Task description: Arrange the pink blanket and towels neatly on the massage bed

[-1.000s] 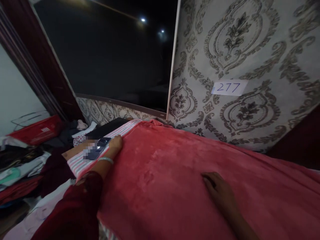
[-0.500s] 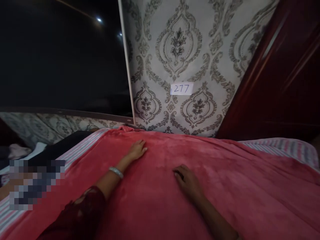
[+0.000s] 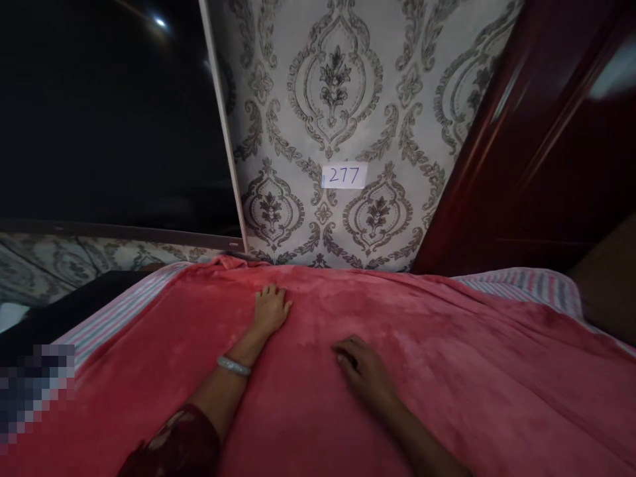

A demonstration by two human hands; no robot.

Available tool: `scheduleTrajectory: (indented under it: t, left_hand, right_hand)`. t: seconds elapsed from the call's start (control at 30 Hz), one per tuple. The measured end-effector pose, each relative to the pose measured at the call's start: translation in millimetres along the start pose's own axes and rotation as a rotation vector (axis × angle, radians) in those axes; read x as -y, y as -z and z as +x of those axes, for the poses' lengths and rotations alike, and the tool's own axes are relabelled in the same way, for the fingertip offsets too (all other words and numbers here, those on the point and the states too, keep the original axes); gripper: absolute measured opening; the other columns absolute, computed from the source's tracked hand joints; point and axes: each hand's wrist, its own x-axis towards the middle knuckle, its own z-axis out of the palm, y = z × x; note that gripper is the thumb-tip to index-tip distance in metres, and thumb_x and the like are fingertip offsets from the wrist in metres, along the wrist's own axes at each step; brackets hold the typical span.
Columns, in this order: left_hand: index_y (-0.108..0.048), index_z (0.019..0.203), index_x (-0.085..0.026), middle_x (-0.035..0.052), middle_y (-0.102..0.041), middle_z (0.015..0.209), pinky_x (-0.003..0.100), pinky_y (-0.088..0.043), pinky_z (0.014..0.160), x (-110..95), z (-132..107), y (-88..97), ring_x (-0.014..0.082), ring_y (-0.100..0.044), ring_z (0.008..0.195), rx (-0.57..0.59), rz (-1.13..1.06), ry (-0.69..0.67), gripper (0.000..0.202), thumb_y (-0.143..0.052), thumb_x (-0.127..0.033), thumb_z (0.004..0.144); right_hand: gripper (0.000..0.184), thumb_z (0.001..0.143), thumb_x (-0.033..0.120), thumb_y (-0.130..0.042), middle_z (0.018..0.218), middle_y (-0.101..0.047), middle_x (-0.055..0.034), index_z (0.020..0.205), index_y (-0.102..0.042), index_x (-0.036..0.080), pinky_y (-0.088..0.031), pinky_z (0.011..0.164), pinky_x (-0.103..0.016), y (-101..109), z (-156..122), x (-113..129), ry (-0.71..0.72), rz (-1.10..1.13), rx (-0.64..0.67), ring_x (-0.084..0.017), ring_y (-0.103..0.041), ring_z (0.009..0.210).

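Note:
A red fleece blanket is spread over a bed and fills the lower half of the view. My left hand lies flat on the blanket near its far edge, fingers stretched out, with a silver bangle on the wrist. My right hand rests palm down on the blanket a little nearer to me, its fingers slightly curled and holding nothing. A striped sheet shows beyond the blanket at the right and at the left edge.
Patterned wallpaper with a paper label reading 277 stands behind the bed. A dark screen fills the upper left. Dark red wooden furniture stands at the right. A black surface lies left of the bed.
The view has swung right. My left hand moved from the blanket's left edge by the striped sheet to the middle near the wall. The right hand stayed flat on the blanket.

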Motion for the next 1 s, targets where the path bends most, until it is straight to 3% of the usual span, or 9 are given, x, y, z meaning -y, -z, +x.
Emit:
scheduleTrajectory:
  t: [0.1, 0.27, 0.4, 0.5, 0.67, 0.73, 0.83, 0.9, 1.0]
  left_hand:
    - [-0.065, 0.122, -0.017, 0.0183, -0.059, 0.127, 0.047, -0.042, 0.095, 1, 3, -2.7, 0.0332, -0.05, 0.12, 0.004, -0.016, -0.006, 0.039, -0.048, -0.038, 0.094]
    - [-0.065, 0.119, -0.019, 0.0169, -0.059, 0.126, 0.046, -0.041, 0.094, 3, 5, -4.9, 0.0328, -0.05, 0.121, 0.0, -0.032, -0.012, 0.036, -0.049, -0.038, 0.094]
    - [-0.066, 0.117, -0.019, 0.0168, -0.059, 0.124, 0.046, -0.041, 0.092, 7, 6, -9.3, 0.0329, -0.051, 0.118, -0.013, -0.032, -0.026, 0.034, -0.05, -0.038, 0.094]
    - [-0.067, 0.114, -0.019, 0.0168, -0.06, 0.122, 0.047, -0.042, 0.091, 9, 8, -13.0, 0.0334, -0.051, 0.117, -0.036, -0.044, -0.032, 0.032, -0.05, -0.038, 0.093]
    - [-0.062, 0.125, -0.02, 0.0166, -0.058, 0.126, 0.046, -0.043, 0.093, 10, 12, -13.5, 0.0324, -0.052, 0.117, -0.055, -0.118, 0.042, 0.038, -0.052, -0.034, 0.091]
    - [-0.05, 0.141, -0.019, 0.0174, -0.051, 0.138, 0.044, -0.044, 0.095, 11, 14, -13.6, 0.0318, -0.051, 0.121, -0.113, -0.16, 0.08, 0.052, -0.052, -0.028, 0.09]
    - [-0.031, 0.154, -0.025, 0.0126, -0.033, 0.158, 0.043, -0.044, 0.098, 12, 15, -16.2, 0.0298, -0.049, 0.125, -0.152, -0.179, 0.008, 0.07, -0.051, -0.018, 0.087]
    - [-0.036, 0.152, -0.028, 0.0095, -0.037, 0.157, 0.042, -0.044, 0.099, 13, 14, -18.5, 0.0286, -0.049, 0.123, -0.119, -0.166, -0.046, 0.067, -0.049, -0.015, 0.087]
    - [-0.057, 0.135, -0.023, 0.0111, -0.055, 0.136, 0.042, -0.044, 0.098, 13, 14, -20.4, 0.0279, -0.05, 0.118, -0.08, -0.134, -0.053, 0.045, -0.045, -0.017, 0.092]
  right_hand:
    - [0.031, 0.09, 0.02, -0.045, 0.103, -0.073, -0.009, 0.103, -0.073, 0.02, -0.054, 0.086, -0.036, 3, 25, -12, -0.005, -0.001, -0.027, -0.022, -0.068, 0.094]
    - [0.033, 0.089, 0.016, -0.048, 0.117, -0.072, -0.0092, 0.113, -0.071, 0.019, -0.048, 0.099, -0.037, 6, 124, -14, -0.002, -0.243, -0.064, -0.023, -0.064, 0.11]
    - [0.037, 0.091, 0.015, -0.052, 0.129, -0.066, -0.0117, 0.127, -0.064, 0.014, -0.041, 0.104, -0.033, -14, 198, -5, -0.088, -0.45, -0.029, -0.023, -0.057, 0.121]
    - [0.033, 0.093, 0.02, -0.054, 0.123, -0.067, -0.0145, 0.124, -0.065, 0.013, -0.043, 0.098, -0.037, -35, 227, -4, -0.143, -0.49, -0.027, -0.027, -0.058, 0.116]
    - [0.028, 0.099, 0.019, -0.042, 0.112, -0.067, -0.0154, 0.105, -0.069, 0.014, -0.04, 0.093, -0.039, -52, 228, -1, -0.107, -0.556, -0.027, -0.028, -0.055, 0.109]
    - [0.026, 0.097, 0.016, -0.042, 0.11, -0.065, -0.0147, 0.102, -0.068, 0.015, -0.038, 0.093, -0.038, -54, 214, 1, 0.001, -0.601, -0.031, -0.027, -0.053, 0.108]
    - [0.02, 0.091, 0.011, -0.048, 0.104, -0.065, -0.0123, 0.098, -0.065, 0.016, -0.039, 0.087, -0.036, -56, 191, -4, 0.192, -0.626, 0.021, -0.026, -0.052, 0.101]
    - [0.018, 0.088, 0.009, -0.049, 0.099, -0.065, -0.0103, 0.096, -0.064, 0.017, -0.04, 0.084, -0.034, -59, 181, -11, 0.257, -0.577, 0.047, -0.024, -0.052, 0.097]
    - [0.013, 0.09, 0.013, -0.05, 0.091, -0.065, -0.0066, 0.09, -0.062, 0.018, -0.042, 0.079, -0.031, -61, 181, -25, 0.249, -0.433, 0.031, -0.021, -0.055, 0.089]
